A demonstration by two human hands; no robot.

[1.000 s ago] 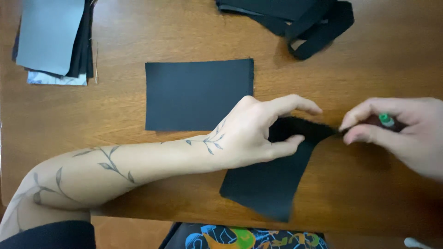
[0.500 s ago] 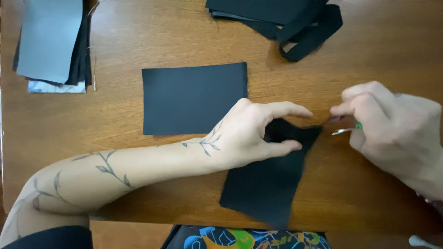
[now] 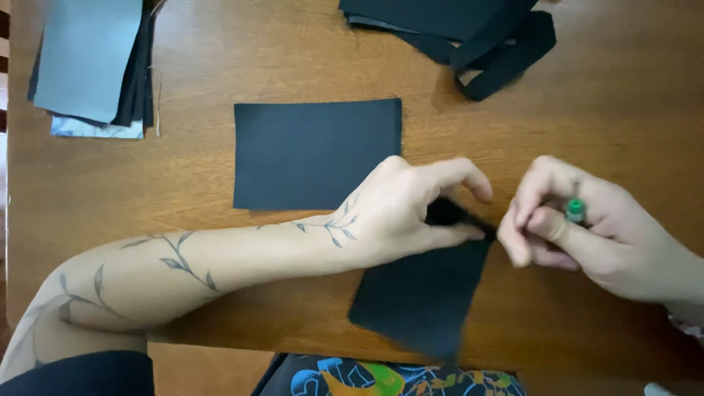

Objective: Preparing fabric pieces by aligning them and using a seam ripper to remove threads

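Both hands (image 3: 411,209) (image 3: 579,227) pinching black fabric (image 3: 422,297)

Black fabric piece (image 3: 422,301): dark rectangle, lower centre of frame, lying tilted on the desk, its upper corner bunched and lifted off the surface.

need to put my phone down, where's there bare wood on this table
Bare wood lies between the grey stack and the flat black rectangle, and right of the strap pile. It is crowded where the left hand and right hand pinch the black piece.
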